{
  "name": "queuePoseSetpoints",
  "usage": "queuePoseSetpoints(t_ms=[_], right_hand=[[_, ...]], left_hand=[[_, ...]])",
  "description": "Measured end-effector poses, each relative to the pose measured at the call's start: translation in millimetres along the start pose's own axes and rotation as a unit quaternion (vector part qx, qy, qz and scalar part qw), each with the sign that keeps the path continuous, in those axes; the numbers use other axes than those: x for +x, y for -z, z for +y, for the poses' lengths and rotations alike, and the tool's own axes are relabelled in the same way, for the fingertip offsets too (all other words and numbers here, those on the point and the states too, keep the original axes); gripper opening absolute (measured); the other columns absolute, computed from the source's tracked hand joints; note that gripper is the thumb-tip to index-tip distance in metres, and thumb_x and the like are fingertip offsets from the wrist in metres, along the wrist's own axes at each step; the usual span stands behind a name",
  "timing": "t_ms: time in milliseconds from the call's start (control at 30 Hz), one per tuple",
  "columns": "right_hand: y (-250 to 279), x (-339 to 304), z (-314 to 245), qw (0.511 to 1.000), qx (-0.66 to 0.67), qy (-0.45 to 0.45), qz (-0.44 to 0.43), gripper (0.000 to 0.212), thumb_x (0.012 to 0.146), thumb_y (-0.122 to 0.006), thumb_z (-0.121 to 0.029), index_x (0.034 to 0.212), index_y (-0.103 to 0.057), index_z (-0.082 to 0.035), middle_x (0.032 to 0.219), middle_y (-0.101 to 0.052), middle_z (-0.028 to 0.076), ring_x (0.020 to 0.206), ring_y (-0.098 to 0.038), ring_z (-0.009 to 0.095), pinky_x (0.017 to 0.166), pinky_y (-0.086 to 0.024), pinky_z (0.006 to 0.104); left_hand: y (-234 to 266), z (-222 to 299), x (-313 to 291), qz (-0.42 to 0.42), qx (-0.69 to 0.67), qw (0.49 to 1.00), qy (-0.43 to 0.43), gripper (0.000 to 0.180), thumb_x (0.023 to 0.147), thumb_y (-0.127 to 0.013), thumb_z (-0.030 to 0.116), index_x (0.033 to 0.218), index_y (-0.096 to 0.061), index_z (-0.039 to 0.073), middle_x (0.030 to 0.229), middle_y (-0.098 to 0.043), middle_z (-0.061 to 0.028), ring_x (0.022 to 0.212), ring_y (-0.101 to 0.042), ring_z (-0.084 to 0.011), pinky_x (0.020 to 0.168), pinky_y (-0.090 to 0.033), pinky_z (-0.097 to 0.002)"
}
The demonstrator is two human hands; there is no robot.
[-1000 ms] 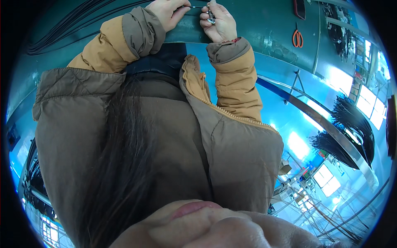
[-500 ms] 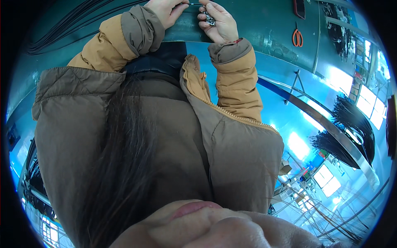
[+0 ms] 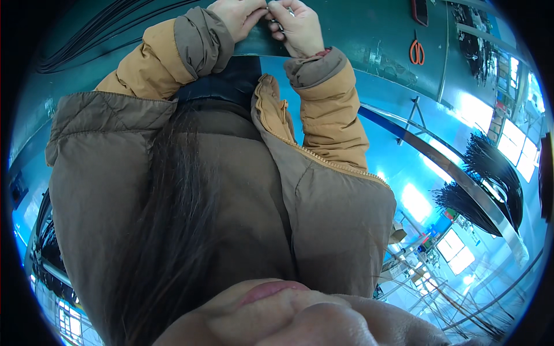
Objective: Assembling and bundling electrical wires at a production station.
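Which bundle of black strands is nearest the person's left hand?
The upper-left bundle, spread on the green table beside the left hand; the bundles at right are farther off.

The person wears a padded jacket (image 3: 340, 213), grey-brown on the body with quilted stitching on the left, its sleeves (image 3: 332, 115) tan with turned-back grey-brown cuffs (image 3: 202, 43). A chunky tan zip (image 3: 346, 169) edges the open front. Beneath is a dark brown top (image 3: 248, 190). A strip of red (image 3: 325, 52) shows at the right wrist; the left hand (image 3: 238, 20) and right hand (image 3: 301, 30) are ungloved

Bluish light, bright windows (image 3: 457, 252) at right, glare on floor (image 3: 404, 173), fisheye bending, black corners.
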State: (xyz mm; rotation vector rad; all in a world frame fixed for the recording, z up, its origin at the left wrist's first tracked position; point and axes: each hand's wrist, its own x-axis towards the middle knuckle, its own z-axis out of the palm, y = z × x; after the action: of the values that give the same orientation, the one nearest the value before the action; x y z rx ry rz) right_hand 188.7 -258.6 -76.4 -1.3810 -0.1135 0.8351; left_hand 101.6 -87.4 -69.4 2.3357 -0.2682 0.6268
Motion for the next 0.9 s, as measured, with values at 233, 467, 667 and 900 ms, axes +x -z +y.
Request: queuePoseSetpoints(t_ms=[233, 467, 667, 900], right_hand=[[14.2, 6.5, 4.1, 0.963, 0.253, -0.041, -0.08, 0.014, 0.106, -0.059, -0.018, 0.105, -0.063, -0.004, 0.081, -0.06, 0.003, 0.065, -0.054, 0.009, 0.053, -0.042, 0.0216], [24.3, 13.6, 18.5, 0.968, 0.251, 0.026, -0.019, 0.007, 0.102, -0.06, -0.004, 0.109, -0.061, -0.004, 0.092, -0.063, 0.007, 0.075, -0.059, 0.015, 0.058, -0.048, 0.0244], [20.3, 11.0, 15.8, 0.978, 0.199, 0.059, 0.008, 0.011, 0.101, -0.061, -0.002, 0.111, -0.06, -0.003, 0.092, -0.064, 0.007, 0.074, -0.059, 0.014, 0.058, -0.048, 0.0241], [17.6, 10.7, 13.0, 0.984, 0.154, 0.067, 0.056, 0.011, 0.1, -0.06, -0.002, 0.111, -0.059, -0.002, 0.09, -0.063, 0.007, 0.07, -0.057, 0.012, 0.056, -0.048, 0.0234]], left_hand=[[0.9, -4.8, 6.7, 0.048, -0.068, 0.996, 0.043, 0.007, 0.088, -0.073, 0.003, 0.096, -0.073, 0.004, 0.086, -0.063, -0.0146, 0.08, -0.066, -0.032, 0.07, -0.054, -0.0377], [0.7, -0.1, 2.6, 0.041, -0.061, 0.995, 0.07, 0.007, 0.087, -0.073, 0.002, 0.093, -0.071, 0.003, 0.087, -0.063, -0.0158, 0.077, -0.066, -0.0337, 0.067, -0.054, -0.0393], [-1.8, -5.5, 2.1, 0.035, -0.035, 0.999, 0.007, 0.008, 0.087, -0.073, 0.002, 0.094, -0.07, 0.003, 0.089, -0.061, -0.0161, 0.079, -0.064, -0.0356, 0.068, -0.054, -0.0399], [-3.2, -8.2, 0.9, 0.038, -0.022, 0.999, -0.023, 0.009, 0.087, -0.072, 0.001, 0.096, -0.069, 0.002, 0.089, -0.06, -0.0161, 0.078, -0.063, -0.0349, 0.069, -0.054, -0.0401]])
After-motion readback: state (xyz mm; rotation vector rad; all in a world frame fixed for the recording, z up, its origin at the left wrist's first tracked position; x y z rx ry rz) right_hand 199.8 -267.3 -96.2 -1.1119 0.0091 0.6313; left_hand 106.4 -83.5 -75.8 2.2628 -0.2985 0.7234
